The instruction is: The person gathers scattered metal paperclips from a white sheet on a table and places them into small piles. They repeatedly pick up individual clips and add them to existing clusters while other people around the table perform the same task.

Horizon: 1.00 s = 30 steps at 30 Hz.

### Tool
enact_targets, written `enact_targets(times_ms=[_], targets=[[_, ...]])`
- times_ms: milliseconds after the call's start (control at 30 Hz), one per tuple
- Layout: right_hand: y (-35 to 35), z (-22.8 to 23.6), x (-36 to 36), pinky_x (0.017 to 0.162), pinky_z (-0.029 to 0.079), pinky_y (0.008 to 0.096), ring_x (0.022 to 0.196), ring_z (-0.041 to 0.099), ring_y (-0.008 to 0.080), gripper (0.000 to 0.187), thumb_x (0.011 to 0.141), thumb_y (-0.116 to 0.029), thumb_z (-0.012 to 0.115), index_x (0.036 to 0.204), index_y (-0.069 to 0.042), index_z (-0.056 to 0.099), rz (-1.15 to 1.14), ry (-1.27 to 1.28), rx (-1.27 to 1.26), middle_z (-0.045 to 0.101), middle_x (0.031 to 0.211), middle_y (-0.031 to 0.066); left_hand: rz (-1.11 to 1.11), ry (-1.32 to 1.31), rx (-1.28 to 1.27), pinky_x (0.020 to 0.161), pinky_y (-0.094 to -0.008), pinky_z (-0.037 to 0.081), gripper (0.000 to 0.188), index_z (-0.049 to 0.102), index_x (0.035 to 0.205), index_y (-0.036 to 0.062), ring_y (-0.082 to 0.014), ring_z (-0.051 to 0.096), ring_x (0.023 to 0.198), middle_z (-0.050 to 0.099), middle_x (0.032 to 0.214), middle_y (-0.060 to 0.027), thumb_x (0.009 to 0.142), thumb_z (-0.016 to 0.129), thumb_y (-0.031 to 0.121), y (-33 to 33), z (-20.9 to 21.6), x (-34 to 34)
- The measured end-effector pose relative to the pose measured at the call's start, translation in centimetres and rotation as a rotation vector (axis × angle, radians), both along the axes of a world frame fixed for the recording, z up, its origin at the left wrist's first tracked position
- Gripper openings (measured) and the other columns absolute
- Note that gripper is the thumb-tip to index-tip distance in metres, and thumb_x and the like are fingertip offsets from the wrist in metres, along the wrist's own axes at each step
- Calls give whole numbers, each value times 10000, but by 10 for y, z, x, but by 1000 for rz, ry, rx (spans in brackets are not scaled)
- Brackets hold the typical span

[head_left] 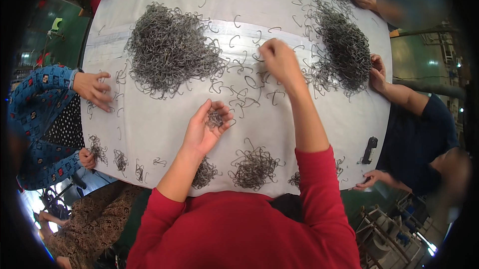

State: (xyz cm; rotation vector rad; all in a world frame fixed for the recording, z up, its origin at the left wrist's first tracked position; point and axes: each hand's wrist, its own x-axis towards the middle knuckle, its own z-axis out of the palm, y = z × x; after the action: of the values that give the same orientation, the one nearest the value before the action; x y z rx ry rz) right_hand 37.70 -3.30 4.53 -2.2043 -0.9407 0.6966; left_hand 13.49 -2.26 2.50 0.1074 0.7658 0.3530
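Note:
My left hand (pixel 205 128) is turned palm up over the near half of the table, its fingers curled around a small bunch of grey metal wire hooks (pixel 214 119). Farther out and to the right, my right hand (pixel 280 62) reaches over loose hooks strewn on the cloth. Its fingertips are pinched together; whether a hook sits between them is too small to tell. Left of that hand lies a large heap of hooks (pixel 167 49). Close to my body are smaller piles, one in the middle (pixel 255 168) and another partly behind my left forearm (pixel 203 173).
A second large heap (pixel 344 52) spreads along the right side of the white-covered table (pixel 149 134). Co-workers' hands rest around the edges, at left (pixel 94 88) and right (pixel 377 73). A black object (pixel 369 150) lies near the right edge. Little hook piles (pixel 120 160) line the near left.

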Motion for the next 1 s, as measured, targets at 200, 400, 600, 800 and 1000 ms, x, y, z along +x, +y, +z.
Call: enact_targets(times_ms=[200, 400, 600, 800, 1000], targets=[[-44, 24, -52, 801, 459, 390, 919, 570, 319, 236, 777, -179, 676, 940, -17, 621, 276, 155, 136, 594, 962, 183, 48, 60, -23, 765, -301, 524, 342, 553, 1112, 12, -211, 601, 902, 592, 945, -79, 981, 393, 285, 0, 12, 42], [-20, -51, 51, 1033, 300, 474, 1250, 370, 384, 563, 830, -263, 633, 1276, 23, 440, -133, -707, 120, 419, 1324, 243, 125, 52, -35, 545, -231, 429, 235, 549, 968, 31, -143, 503, 699, 539, 826, -53, 964, 448, 244, 0, 3, 29], [-5, -50, 39, 1092, 185, 526, 1346, 227, 412, 620, 873, -363, 563, 1354, -15, 383, 64, -607, 74, 322, 1417, 237, 270, 64, -115, 367, -210, 260, 268, 526, 812, 72, -95, 347, 499, 424, 675, -15, 956, 474, 292, 12, -3, -19], [-44, -40, -42, 1072, 208, 548, 1339, 257, 374, 560, 868, -320, 582, 1342, -72, 414, 180, -522, 23, 341, 1411, 197, 345, 69, -72, 347, -206, 240, 305, 485, 769, 90, -93, 326, 474, 400, 652, -6, 975, 434, 309, 14, -10, -59], [-49, -36, 0, 888, 426, 444, 1045, 532, 331, 273, 835, -193, 592, 1090, -93, 586, 39, -474, 295, 576, 1113, 127, 309, 153, -9, 414, -208, 290, 286, 509, 821, 77, -109, 386, 542, 449, 697, -23, 972, 444, 310, 14, -8, -54]])
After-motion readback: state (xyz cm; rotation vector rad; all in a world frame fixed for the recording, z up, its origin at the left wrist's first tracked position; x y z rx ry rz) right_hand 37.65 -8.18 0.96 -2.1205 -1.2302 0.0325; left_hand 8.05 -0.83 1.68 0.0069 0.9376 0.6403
